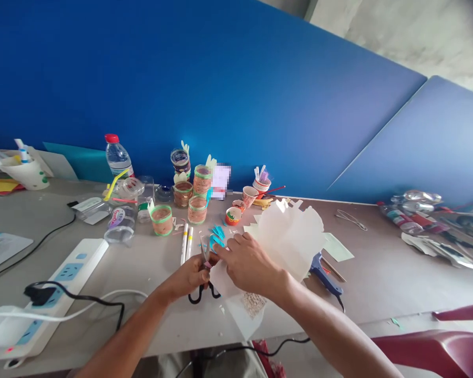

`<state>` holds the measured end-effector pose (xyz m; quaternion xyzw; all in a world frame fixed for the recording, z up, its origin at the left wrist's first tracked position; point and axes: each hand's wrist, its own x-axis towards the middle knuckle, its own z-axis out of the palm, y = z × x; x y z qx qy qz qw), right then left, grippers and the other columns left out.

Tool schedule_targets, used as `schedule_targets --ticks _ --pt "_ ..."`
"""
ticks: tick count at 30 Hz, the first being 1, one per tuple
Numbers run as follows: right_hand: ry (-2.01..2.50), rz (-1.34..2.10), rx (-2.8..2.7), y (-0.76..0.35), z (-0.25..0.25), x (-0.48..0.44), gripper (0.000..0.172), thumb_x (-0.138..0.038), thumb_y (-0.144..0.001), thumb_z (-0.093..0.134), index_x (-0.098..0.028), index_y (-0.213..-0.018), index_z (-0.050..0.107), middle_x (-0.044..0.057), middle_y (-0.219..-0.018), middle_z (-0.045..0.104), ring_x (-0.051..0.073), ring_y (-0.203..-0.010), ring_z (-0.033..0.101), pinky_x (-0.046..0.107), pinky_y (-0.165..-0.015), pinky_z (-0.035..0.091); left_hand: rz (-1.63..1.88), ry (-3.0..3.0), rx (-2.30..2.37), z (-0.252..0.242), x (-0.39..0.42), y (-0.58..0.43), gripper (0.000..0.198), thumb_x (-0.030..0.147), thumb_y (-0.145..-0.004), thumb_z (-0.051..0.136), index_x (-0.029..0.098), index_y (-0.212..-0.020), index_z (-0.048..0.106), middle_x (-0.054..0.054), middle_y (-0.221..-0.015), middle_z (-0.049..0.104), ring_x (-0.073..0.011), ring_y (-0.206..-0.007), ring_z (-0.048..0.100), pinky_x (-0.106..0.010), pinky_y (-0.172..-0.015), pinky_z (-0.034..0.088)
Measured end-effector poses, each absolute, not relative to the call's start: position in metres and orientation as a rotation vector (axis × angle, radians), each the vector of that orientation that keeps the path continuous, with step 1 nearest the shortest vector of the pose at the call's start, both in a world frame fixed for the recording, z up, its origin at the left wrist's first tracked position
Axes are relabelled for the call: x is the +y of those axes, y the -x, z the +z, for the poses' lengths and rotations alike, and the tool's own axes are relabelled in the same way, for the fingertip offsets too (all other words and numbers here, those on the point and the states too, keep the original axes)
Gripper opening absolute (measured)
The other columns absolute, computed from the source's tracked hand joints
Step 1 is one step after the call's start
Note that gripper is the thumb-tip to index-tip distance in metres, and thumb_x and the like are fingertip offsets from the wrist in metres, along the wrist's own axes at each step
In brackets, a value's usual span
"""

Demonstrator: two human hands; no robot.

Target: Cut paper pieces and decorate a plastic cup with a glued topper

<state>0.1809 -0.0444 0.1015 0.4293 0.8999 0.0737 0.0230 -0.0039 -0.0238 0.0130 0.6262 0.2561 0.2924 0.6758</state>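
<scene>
from where i stand, the worker's left hand (191,275) is closed around a pair of black-handled metal scissors (206,258), thumb over the middle, with the dark loops hanging out below, nearer the body. the blades stand slightly parted. their long axis runs away from the person, tips toward the far side of the grey-brown table (362,278).

the right hand (250,262) reaches in from the other side, palm down, fingers bent and bunched narrow, the foremost fingertips just right of the blades. whether those fingers pinch anything, i cannot tell; a thin white sheet (220,278) lies beneath them.

the bright blue paper scraps (217,232) sit just beyond the right fingertips and a little right of the blade tips, so the right hand is the nearer of the two. left of the scissors, two slim white markers with yellow bands (187,244) lie side by side, pointing away.

a large, pale, scallop-edged paper round (289,239) spreads beyond the right wrist, with a blue glue gun (325,275) beside it to the right.
</scene>
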Motion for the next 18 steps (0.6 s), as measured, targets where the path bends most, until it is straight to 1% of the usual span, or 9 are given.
schedule_targets --ticks 3,6,9,12,13,14,16,17,18 --pt "-1.305 0.262 2.744 -0.176 0.104 -0.042 0.032 -0.014 -0.084 0.051 -0.016 -0.115 0.057 0.011 -0.091 0.064 0.026 -0.089 0.056 0.039 -0.079 0.037 0.648 -1.503 0.654 0.012 -0.025 0.003 0.061 0.065 -0.066 0.067 0.016 -0.102 0.063 0.000 -0.073 0.054 -0.0130 -0.062 0.044 -0.025 -0.058 0.038" --pt "-1.229 0.353 2.779 -0.169 0.107 -0.042 0.029 -0.015 -0.087 0.050 -0.012 -0.115 0.056 0.013 -0.093 0.063 0.027 -0.092 0.056 0.040 -0.080 0.040 0.589 -1.546 0.874 0.009 -0.026 0.002 0.035 0.051 -0.076 0.062 0.017 -0.084 0.062 0.002 -0.061 0.050 -0.0133 -0.058 0.044 -0.025 -0.057 0.035" --pt "-1.204 0.448 2.938 -0.168 0.121 -0.054 0.026 -0.013 -0.089 0.048 -0.012 -0.114 0.057 0.013 -0.098 0.061 0.025 -0.092 0.056 0.039 -0.080 0.044 0.635 -1.476 0.983 0.009 -0.028 0.002 0.032 0.047 -0.082 0.055 0.018 -0.071 0.058 0.003 -0.055 0.047 -0.0133 -0.055 0.044 -0.026 -0.056 0.035" --pt "-1.211 0.574 3.339 -0.181 0.134 -0.077 0.033 -0.013 -0.089 0.049 -0.018 -0.121 0.054 0.012 -0.110 0.059 0.023 -0.098 0.056 0.039 -0.085 0.047 0.765 -1.335 0.931 0.010 -0.029 0.004 0.033 0.048 -0.081 0.058 0.017 -0.072 0.058 0.002 -0.058 0.049 -0.0127 -0.057 0.045 -0.025 -0.056 0.037" --pt "-1.217 0.641 3.520 -0.189 0.135 -0.084 0.036 -0.013 -0.087 0.051 -0.019 -0.122 0.054 0.011 -0.110 0.059 0.023 -0.101 0.056 0.041 -0.085 0.047 0.795 -1.279 0.901 0.010 -0.029 0.005 0.034 0.050 -0.080 0.060 0.017 -0.073 0.059 0.002 -0.060 0.050 -0.0124 -0.058 0.045 -0.025 -0.056 0.037" --pt "-1.304 0.744 3.701 -0.198 0.133 -0.089 0.038 -0.011 -0.084 0.053 -0.020 -0.122 0.055 0.010 -0.106 0.059 0.023 -0.098 0.057 0.041 -0.083 0.049 0.815 -1.224 0.873 0.010 -0.029 0.006 0.035 0.051 -0.078 0.062 0.016 -0.076 0.060 0.002 -0.062 0.052 -0.0120 -0.059 0.046 -0.024 -0.056 0.038" --pt "-1.895 1.006 3.879 -0.217 0.121 -0.089 0.038 -0.009 -0.082 0.054 -0.021 -0.118 0.058 0.007 -0.097 0.059 0.020 -0.087 0.059 0.037 -0.074 0.050 0.834 -1.123 0.834 0.010 -0.029 0.007 0.040 0.054 -0.073 0.068 0.016 -0.079 0.062 0.001 -0.066 0.055 -0.0115 -0.061 0.048 -0.024 -0.056 0.040" --pt "-2.320 1.033 3.841 -0.224 0.112 -0.084 0.034 -0.010 -0.083 0.052 -0.022 -0.114 0.060 0.005 -0.092 0.059 0.018 -0.080 0.058 0.033 -0.068 0.049 0.836 -1.082 0.825 0.010 -0.029 0.008 0.042 0.055 -0.070 0.070 0.015 -0.079 0.063 0.001 -0.067 0.055 -0.0113 -0.061 0.048 -0.023 -0.056 0.040" --pt "-2.763 0.808 3.676 -0.230 0.101 -0.077 0.029 -0.012 -0.084 0.052 -0.021 -0.109 0.061 0.004 -0.089 0.058 0.017 -0.077 0.058 0.032 -0.066 0.048 0.838 -1.049 0.822 0.010 -0.029 0.007 0.043 0.056 -0.068 0.072 0.015 -0.077 0.063 0.001 -0.066 0.055 -0.0110 -0.061 0.048 -0.023 -0.056 0.041"
